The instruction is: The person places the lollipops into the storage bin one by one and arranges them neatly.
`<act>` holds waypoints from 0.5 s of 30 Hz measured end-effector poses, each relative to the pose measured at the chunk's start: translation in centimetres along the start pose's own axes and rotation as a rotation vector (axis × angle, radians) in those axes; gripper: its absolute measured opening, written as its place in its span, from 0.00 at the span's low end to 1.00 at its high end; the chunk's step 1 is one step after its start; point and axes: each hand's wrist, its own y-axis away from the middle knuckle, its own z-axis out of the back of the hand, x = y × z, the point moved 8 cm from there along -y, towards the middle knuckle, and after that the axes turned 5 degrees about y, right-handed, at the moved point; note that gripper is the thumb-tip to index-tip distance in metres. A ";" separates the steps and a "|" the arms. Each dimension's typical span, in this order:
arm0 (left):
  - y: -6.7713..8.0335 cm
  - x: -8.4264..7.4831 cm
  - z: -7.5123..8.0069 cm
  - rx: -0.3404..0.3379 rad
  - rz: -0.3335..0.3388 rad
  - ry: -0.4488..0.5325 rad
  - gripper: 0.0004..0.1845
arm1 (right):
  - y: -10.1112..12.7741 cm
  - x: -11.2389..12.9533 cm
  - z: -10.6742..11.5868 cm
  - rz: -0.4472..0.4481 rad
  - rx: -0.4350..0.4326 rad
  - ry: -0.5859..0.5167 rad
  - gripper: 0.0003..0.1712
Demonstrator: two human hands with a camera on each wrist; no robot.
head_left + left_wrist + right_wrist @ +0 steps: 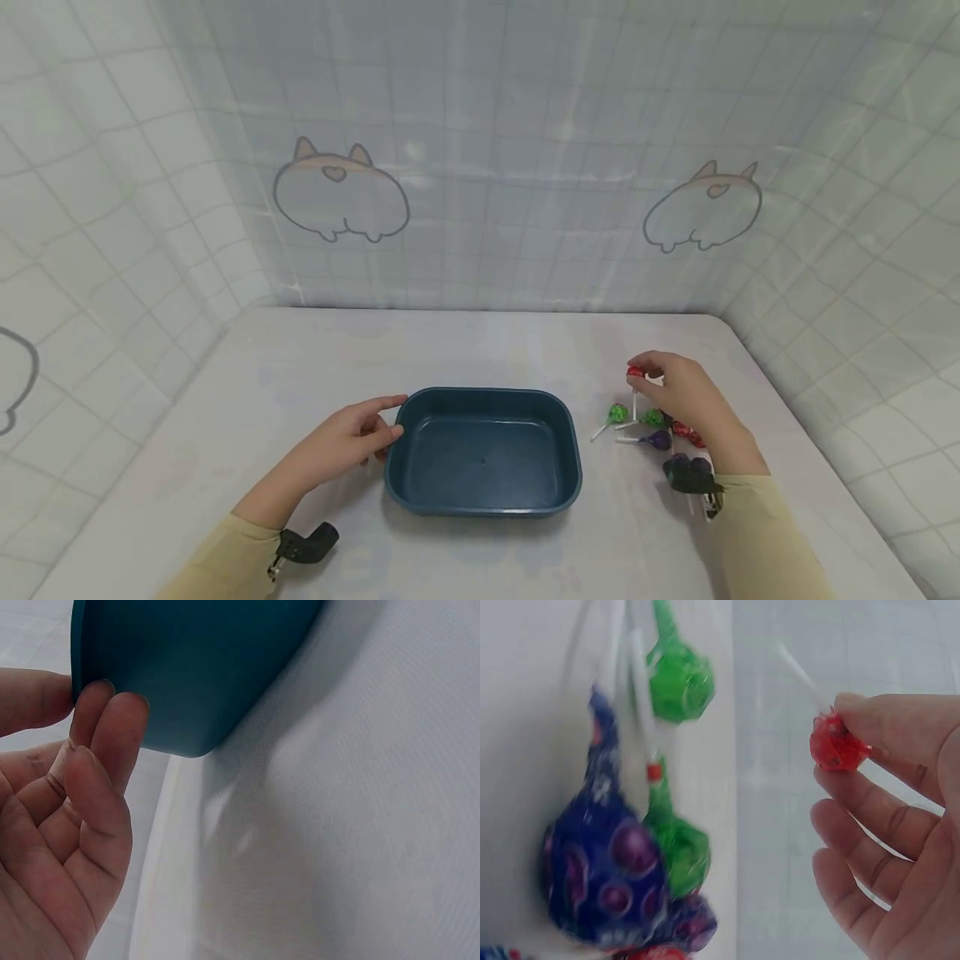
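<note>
My right hand (682, 387) pinches the wrapped head of a red lollipop (836, 742) between thumb and fingertips, its white stick pointing away from the palm. That lollipop is held above the table, beside a pile of others. Among them lie green lollipops (617, 412), a purple lollipop (660, 440) and red ones (681, 429), partly hidden by the hand and wrist. At the left, my left hand (352, 437) holds the rim of a dark teal plastic basin (483, 511), with the thumb at the rim and fingers (120, 739) against the outer wall. Nothing lies inside the basin.
The basin stands on a pale table (322, 350), left of the lollipops. Tiled-pattern white curtains (487, 167) with cartoon drawings enclose the table at the back and both sides. A black wrist camera (307, 546) sits on the left wrist.
</note>
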 end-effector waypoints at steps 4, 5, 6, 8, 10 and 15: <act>0.0 0.1 -0.1 0.000 0.004 0.006 0.31 | 0.0 0.6 0.1 0.009 0.005 -0.036 0.22; 0.0 0.1 -0.1 0.001 0.007 0.008 0.31 | 0.1 0.8 0.1 0.015 0.006 -0.046 0.23; 0.0 0.1 -0.1 0.000 0.007 0.009 0.31 | 0.1 1.1 0.2 0.026 0.005 -0.061 0.23; 0.0 0.1 -0.1 0.000 0.011 0.014 0.31 | 0.1 1.7 0.3 0.044 0.003 -0.084 0.24; 0.1 0.1 -0.1 -0.001 0.012 0.018 0.31 | 0.2 2.4 0.5 0.062 -0.002 -0.099 0.23; 0.2 0.0 -0.1 -0.003 0.012 0.028 0.31 | 0.3 4.2 0.8 0.096 -0.013 -0.128 0.18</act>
